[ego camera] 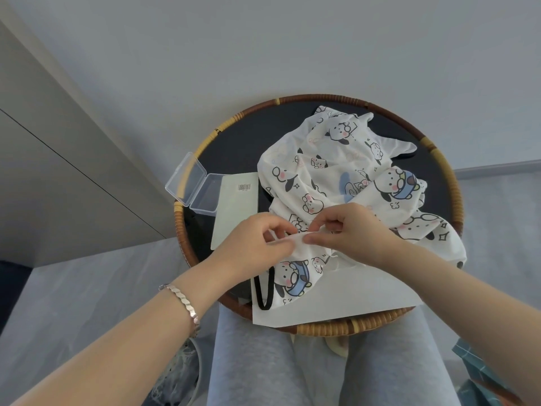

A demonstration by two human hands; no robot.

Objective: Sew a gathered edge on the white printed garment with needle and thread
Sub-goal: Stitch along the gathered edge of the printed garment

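While work proceeded near six o'clock on the desk (322,329), the left hand (257,241) pinched a folded edge of the white printed garment (336,159) and the right hand (351,232) pinched the same edge, a needle (311,220) showing beside its fingertips (322,225). No finished gathers were discernible; most stitching was judged outstanding. Remaining cloth lay heaped toward one o'clock.

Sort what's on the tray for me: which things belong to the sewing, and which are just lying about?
In use: garment, needle, left hand, right hand.
Lying about: clear box, barcode card, black band, paper sheet.
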